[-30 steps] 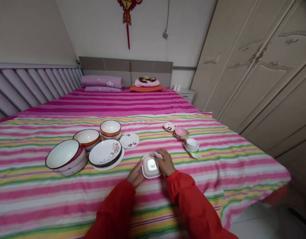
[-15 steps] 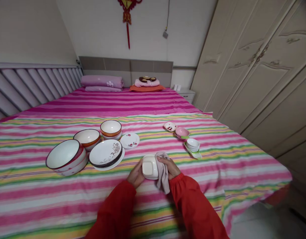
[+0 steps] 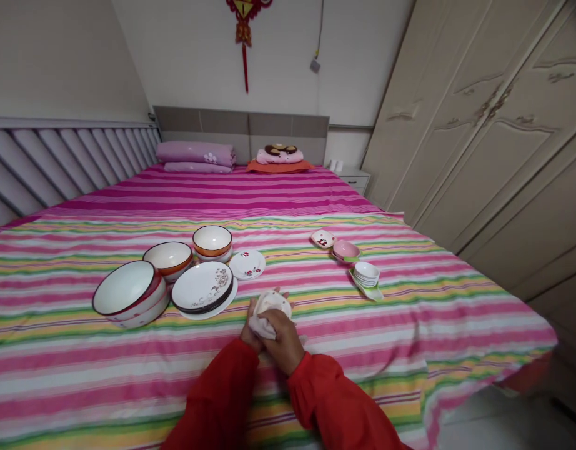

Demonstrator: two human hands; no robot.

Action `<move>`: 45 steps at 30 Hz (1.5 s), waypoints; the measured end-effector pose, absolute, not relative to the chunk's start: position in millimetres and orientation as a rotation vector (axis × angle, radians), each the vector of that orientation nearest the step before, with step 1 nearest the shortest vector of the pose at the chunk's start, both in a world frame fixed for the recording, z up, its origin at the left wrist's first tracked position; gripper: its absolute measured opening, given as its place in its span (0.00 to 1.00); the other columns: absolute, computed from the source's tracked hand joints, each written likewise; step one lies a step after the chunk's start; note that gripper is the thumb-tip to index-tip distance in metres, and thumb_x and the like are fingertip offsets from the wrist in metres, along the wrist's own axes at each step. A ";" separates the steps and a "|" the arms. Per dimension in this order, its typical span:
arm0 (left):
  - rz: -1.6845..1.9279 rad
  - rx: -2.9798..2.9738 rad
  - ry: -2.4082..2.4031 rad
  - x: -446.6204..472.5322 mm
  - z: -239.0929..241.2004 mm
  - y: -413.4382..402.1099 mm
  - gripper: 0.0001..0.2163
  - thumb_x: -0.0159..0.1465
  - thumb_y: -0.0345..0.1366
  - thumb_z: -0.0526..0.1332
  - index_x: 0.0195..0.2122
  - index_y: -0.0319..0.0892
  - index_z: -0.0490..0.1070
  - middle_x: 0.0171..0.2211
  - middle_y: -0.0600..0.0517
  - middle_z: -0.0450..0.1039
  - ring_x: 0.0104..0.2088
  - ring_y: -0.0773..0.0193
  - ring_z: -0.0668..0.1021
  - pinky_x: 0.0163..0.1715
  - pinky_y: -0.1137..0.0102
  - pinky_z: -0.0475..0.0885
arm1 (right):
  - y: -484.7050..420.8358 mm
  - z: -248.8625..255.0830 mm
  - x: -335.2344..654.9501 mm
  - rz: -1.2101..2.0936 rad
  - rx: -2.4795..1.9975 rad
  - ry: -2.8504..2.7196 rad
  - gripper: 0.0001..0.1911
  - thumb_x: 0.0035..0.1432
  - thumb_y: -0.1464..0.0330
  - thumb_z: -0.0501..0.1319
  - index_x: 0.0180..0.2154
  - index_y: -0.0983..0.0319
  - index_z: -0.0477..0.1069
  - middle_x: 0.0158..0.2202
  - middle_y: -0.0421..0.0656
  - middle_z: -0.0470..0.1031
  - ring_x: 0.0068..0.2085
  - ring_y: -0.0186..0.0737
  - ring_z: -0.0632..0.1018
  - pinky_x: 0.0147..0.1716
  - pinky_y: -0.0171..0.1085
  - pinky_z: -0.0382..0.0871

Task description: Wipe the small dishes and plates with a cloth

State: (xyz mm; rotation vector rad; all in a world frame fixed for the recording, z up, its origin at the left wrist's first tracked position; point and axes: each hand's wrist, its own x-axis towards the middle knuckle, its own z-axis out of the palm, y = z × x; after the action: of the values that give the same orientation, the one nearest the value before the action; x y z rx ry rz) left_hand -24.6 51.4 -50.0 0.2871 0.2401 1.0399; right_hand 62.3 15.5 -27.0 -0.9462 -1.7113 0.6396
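Low over the bed, my left hand [image 3: 251,330] cradles a small white bowl [image 3: 277,300] from underneath, its fingertips showing past the far rim. The bowl's inside now faces up towards me. My right hand [image 3: 287,342] is closed on a pale greyish-pink cloth [image 3: 262,326] and presses it into the bowl. Part of the bowl and most of the cloth are hidden by that hand. Just beyond my hands, to the left, are a stack of plates [image 3: 201,284] with a floral print and a small flowered plate [image 3: 248,265].
Large bowls [image 3: 129,290] and orange-rimmed bowls [image 3: 212,240] stand at the left. Towards the right are a small panda-print dish [image 3: 323,239], a pink bowl [image 3: 346,249] and stacked white cups [image 3: 367,273] on a green-edged dish. A wardrobe [image 3: 456,137] flanks the bed's right side.
The bowl has turned from underside towards me to inside up. My right hand has moved left with the cloth, from the bowl's side into the bowl.
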 end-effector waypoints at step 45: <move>1.106 0.227 0.318 -24.6 -45.7 53.4 0.23 0.59 0.46 0.53 0.49 0.35 0.69 0.45 0.40 0.74 0.49 0.50 0.72 0.49 0.55 0.65 | 5.7 -32.1 110.3 1.551 -1.130 -1.020 0.24 0.41 0.50 0.65 0.17 0.64 0.63 0.16 0.35 0.58 0.21 0.28 0.58 0.22 0.31 0.51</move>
State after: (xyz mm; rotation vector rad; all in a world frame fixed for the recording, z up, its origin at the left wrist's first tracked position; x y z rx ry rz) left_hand -24.6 53.4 -45.7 0.2267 0.3181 1.1060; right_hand 110.3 5.7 -32.1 -1.1295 -1.0202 1.5515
